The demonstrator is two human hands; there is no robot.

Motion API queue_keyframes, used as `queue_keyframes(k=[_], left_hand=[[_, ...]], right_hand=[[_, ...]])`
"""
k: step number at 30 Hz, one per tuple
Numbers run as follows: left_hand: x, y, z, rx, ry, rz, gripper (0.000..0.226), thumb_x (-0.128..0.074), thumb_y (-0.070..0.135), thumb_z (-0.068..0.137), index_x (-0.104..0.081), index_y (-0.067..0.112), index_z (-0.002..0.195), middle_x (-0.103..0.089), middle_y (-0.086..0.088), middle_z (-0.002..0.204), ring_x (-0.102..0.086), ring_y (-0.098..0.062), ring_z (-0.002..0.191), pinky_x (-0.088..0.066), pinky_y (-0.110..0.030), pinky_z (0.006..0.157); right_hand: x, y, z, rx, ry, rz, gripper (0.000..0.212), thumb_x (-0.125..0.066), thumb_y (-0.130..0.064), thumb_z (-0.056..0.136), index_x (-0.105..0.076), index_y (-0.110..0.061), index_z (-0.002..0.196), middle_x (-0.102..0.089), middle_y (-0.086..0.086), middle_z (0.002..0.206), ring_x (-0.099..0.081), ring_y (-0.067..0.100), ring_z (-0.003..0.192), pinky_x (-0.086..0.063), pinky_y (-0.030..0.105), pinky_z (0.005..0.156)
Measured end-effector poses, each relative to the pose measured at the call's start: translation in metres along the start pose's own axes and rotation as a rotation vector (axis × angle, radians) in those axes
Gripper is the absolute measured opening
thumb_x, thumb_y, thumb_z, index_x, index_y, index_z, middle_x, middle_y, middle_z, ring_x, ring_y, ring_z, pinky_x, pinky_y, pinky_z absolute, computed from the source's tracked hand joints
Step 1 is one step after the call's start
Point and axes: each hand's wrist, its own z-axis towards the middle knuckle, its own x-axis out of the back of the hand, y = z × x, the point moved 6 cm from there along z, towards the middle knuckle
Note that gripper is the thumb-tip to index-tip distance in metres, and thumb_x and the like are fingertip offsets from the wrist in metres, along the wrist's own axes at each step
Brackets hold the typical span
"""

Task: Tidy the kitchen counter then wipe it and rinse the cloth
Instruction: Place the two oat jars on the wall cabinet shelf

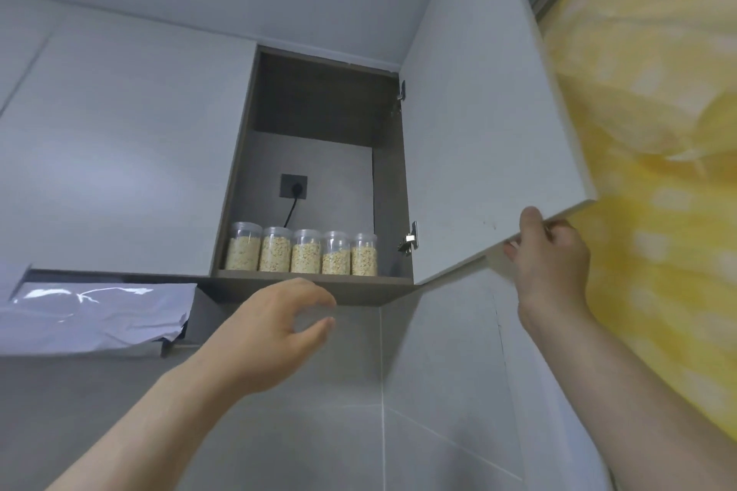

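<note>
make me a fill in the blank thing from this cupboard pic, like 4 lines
1. The cabinet shelf holds ____ clear jars of grain in a row.
2. The right hand grips the lower edge of the cabinet door, which stands ____.
3. The left hand, below the shelf, holds ____.
4. A black cable hangs from the ____ on the cabinet's back wall.
Missing words: five; open; nothing; socket.
</note>
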Motion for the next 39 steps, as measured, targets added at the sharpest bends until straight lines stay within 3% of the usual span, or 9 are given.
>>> queue_keyframes(k=[6,10,12,16,20,25,29,35,39], left_hand=[[0.031,0.029,-0.002,0.02,0.038,-0.077,0.024,-0.059,0.037,0.09,-0.066,0.034,0.112,-0.062,0.027,0.104,-0.055,0.012,0.101,-0.047,-0.019,0.091],[0.053,0.048,0.009,0.02,0.032,-0.038,0.034,-0.056,0.038,0.092,-0.06,0.035,0.125,-0.06,0.024,0.113,-0.056,0.005,0.107,-0.048,-0.026,0.095],[0.064,0.056,0.017,0.02,0.038,-0.06,0.038,-0.054,0.041,0.093,-0.056,0.035,0.13,-0.059,0.021,0.119,-0.056,0.004,0.109,-0.048,-0.028,0.098],[0.077,0.072,0.042,0.005,0.066,-0.171,0.048,-0.051,0.041,0.095,-0.042,0.036,0.142,-0.054,0.015,0.136,-0.054,0.003,0.117,-0.046,-0.033,0.103],[0.078,0.078,0.066,-0.04,0.095,-0.267,0.058,-0.052,0.052,0.09,-0.029,0.049,0.143,-0.054,0.01,0.137,-0.058,-0.006,0.115,-0.05,-0.04,0.099],[0.079,0.042,0.076,0.046,0.201,-0.106,0.054,-0.054,0.035,0.096,-0.034,0.039,0.145,-0.053,0.004,0.139,-0.052,-0.021,0.125,-0.048,-0.041,0.103],[0.08,-0.003,0.071,0.075,0.243,-0.142,0.052,-0.053,0.028,0.097,-0.036,0.042,0.144,-0.06,0.002,0.131,-0.066,-0.008,0.09,-0.056,-0.025,0.072],[0.081,-0.071,0.068,0.12,0.295,-0.241,0.051,-0.056,0.023,0.093,-0.045,0.042,0.139,-0.064,0.017,0.118,-0.067,-0.015,0.093,-0.056,-0.03,0.085],[0.077,-0.11,0.069,0.144,0.288,-0.27,0.05,-0.055,0.022,0.094,-0.045,0.041,0.139,-0.066,0.014,0.109,-0.065,-0.023,0.082,-0.054,-0.027,0.065]], right_hand=[[-0.028,-0.013,-0.036,0.073,-0.176,-0.096,0.041,-0.053,-0.037,0.096,-0.051,-0.006,0.07,-0.061,0.021,0.076,-0.061,0.034,0.075,-0.039,0.03,0.061],[-0.054,-0.016,-0.055,0.096,-0.297,-0.144,0.036,-0.058,-0.031,0.095,-0.051,-0.026,0.06,-0.05,-0.015,0.05,-0.048,0.001,0.056,-0.034,0.007,0.05],[-0.067,-0.01,-0.06,0.09,-0.338,-0.125,0.019,-0.063,-0.037,0.091,-0.071,-0.021,0.086,-0.063,-0.02,0.071,-0.059,-0.001,0.074,-0.041,0.001,0.066],[-0.092,-0.011,-0.073,0.123,-0.381,-0.108,0.053,-0.069,-0.043,0.086,-0.06,-0.018,0.132,-0.062,-0.01,0.128,-0.055,0.006,0.121,-0.045,0.029,0.103],[-0.116,-0.007,-0.087,0.229,-0.442,-0.129,0.043,-0.063,-0.038,0.089,-0.06,-0.024,0.13,-0.06,-0.016,0.12,-0.053,0.001,0.115,-0.043,0.028,0.101],[-0.146,0.008,-0.096,0.394,-0.463,-0.173,0.043,-0.056,-0.044,0.088,-0.063,-0.023,0.126,-0.061,-0.013,0.114,-0.051,-0.004,0.107,-0.038,0.014,0.093],[-0.173,0.024,-0.097,0.428,-0.482,-0.222,0.037,-0.069,-0.039,0.087,-0.065,-0.025,0.12,-0.054,-0.015,0.109,-0.052,0.007,0.103,-0.04,0.023,0.092],[-0.214,0.057,-0.1,0.446,-0.543,-0.29,0.058,-0.059,-0.062,0.079,-0.062,-0.024,0.123,-0.053,-0.009,0.127,-0.048,0.012,0.121,-0.039,0.034,0.106],[-0.235,0.083,-0.099,0.407,-0.491,-0.323,0.05,-0.066,-0.049,0.084,-0.06,-0.021,0.126,-0.05,-0.005,0.134,-0.043,0.015,0.13,-0.034,0.041,0.112]])
